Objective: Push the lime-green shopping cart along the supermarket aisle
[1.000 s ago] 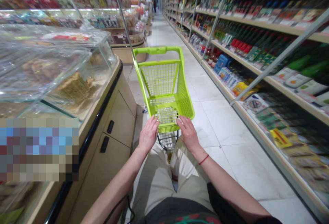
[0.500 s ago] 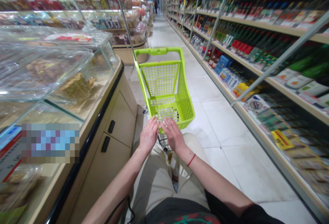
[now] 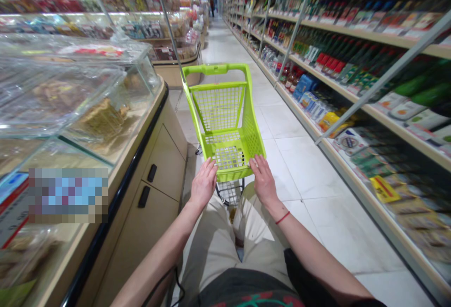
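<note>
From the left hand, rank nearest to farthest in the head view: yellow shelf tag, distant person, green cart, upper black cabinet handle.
1. Green cart, at the left hand's fingertips
2. Upper black cabinet handle, to the left
3. Yellow shelf tag, right, across the aisle
4. Distant person, far down the aisle

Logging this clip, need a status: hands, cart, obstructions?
Left hand and right hand at near rim of green cart, one toward each corner. Counter close on left, shelving on right. Distant person up the aisle.
</note>
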Demonstrator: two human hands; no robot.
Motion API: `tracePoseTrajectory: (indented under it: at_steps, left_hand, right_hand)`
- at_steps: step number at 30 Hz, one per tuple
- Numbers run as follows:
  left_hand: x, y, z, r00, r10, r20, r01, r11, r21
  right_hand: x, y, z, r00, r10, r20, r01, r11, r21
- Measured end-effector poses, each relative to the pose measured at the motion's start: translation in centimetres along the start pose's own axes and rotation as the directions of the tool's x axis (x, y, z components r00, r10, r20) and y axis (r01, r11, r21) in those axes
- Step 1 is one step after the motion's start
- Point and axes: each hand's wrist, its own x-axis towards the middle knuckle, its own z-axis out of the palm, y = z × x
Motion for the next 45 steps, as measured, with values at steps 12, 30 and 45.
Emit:
tracePoseTrajectory:
  at_steps: [12, 30, 45]
  left_hand:
    - [-0.1, 0.3, 0.0, 0.999, -0.037, 0.011, 0.036, 0.999, 0.004]
    - [-0.7, 0.2, -0.4, 0.997, -0.06, 0.047, 0.061, 0.998, -0.021]
    - [-1.1, -0.2, -0.9, 0.998, -0.048, 0.049, 0.047, 0.999, 0.005]
  right_hand:
    - [1.7, -8.6, 3.5, 0.984, -0.138, 0.116, 0.128, 0.987, 0.094]
    - [0.6, -2.9, 0.7, 0.995, -0.086, 0.044, 0.084, 0.996, 0.036]
    - [0.8, -3.9, 0.8, 0.971, -0.205, 0.123, 0.195, 0.977, 0.085]
